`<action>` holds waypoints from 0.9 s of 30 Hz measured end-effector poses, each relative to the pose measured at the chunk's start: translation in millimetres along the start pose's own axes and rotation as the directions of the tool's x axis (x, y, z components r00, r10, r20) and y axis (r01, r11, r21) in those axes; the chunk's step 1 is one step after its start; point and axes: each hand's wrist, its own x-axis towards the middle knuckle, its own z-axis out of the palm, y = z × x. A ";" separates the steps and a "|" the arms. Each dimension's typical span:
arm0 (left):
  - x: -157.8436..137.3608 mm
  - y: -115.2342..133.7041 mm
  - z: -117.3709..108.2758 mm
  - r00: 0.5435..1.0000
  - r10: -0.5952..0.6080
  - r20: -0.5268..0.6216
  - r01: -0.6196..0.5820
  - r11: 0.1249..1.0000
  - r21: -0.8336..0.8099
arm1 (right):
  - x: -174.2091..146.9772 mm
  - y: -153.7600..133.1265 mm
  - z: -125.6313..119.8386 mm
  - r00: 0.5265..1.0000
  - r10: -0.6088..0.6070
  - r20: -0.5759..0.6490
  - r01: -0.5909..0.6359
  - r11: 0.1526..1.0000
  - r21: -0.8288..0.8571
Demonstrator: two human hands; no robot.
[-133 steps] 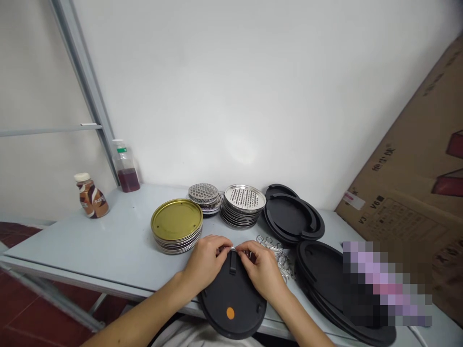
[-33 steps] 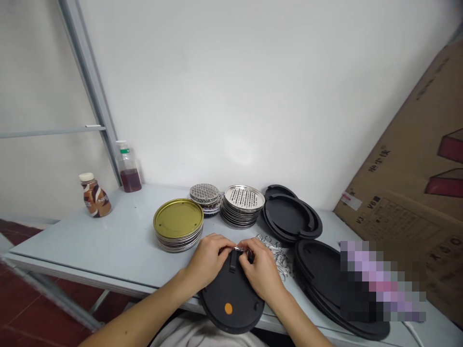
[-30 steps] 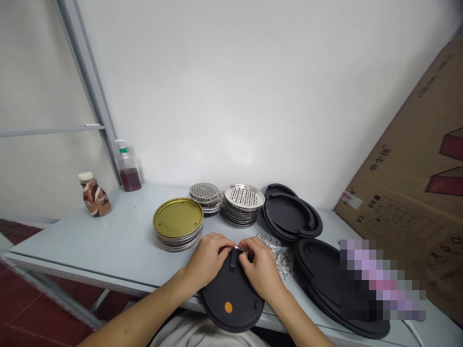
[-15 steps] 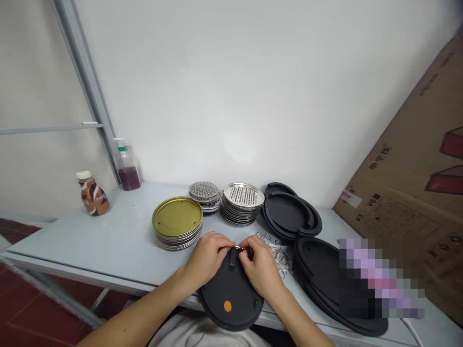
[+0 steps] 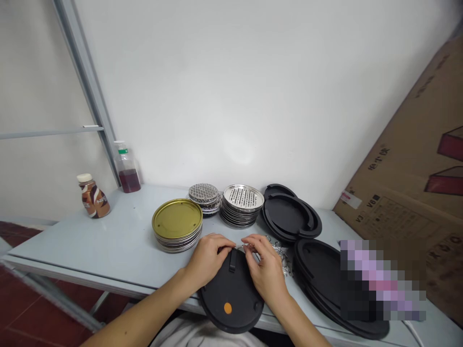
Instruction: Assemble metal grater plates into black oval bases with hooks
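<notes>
A round black disc (image 5: 238, 294) with an orange dot and a small raised strap leans over the table's front edge, against my lap. At its far rim, my left hand (image 5: 211, 255) pinches a small metal hook (image 5: 239, 246) beside the strap's end. My right hand (image 5: 266, 267) is over the disc's right side, thumb and index finger parted at the hook's other end. Whether a fingertip still touches it is hard to see. Several loose metal hooks (image 5: 284, 258) lie on the table just beyond my right hand, partly hidden by it.
Gold-topped round plates (image 5: 177, 219) are stacked left. Behind stand perforated metal discs (image 5: 203, 193) and grater discs (image 5: 243, 198). Black round lids (image 5: 289, 217) and black discs (image 5: 321, 274) lie right. Two bottles, one brown (image 5: 93, 197), one clear (image 5: 128, 168), stand far left. A cardboard box (image 5: 408, 168) leans right.
My right thumb and index finger have loosened and spread apart from their pinch at the hook. My left hand and the disc have stayed nearly in place.
</notes>
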 end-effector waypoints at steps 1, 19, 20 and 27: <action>0.4 -0.3 0.1 1.000 -0.003 -0.001 0.003 1.000 -0.002 | -0.2 0.6 -0.7 1.000 -0.016 -0.008 0.016 1.000 0.006; -17.0 28.0 -26.4 0.950 0.071 0.303 -0.121 0.981 0.150 | 1.7 3.7 -6.0 0.978 0.209 0.011 -0.208 0.962 0.176; -22.1 31.2 -28.5 0.931 0.042 0.364 -0.118 0.975 0.189 | 1.6 4.9 -5.6 0.976 0.219 0.015 -0.218 0.959 0.182; -39.2 41.3 -32.0 0.796 -0.010 0.606 -0.156 0.963 0.220 | 0.6 11.0 -4.6 0.967 0.253 0.026 -0.253 0.952 0.170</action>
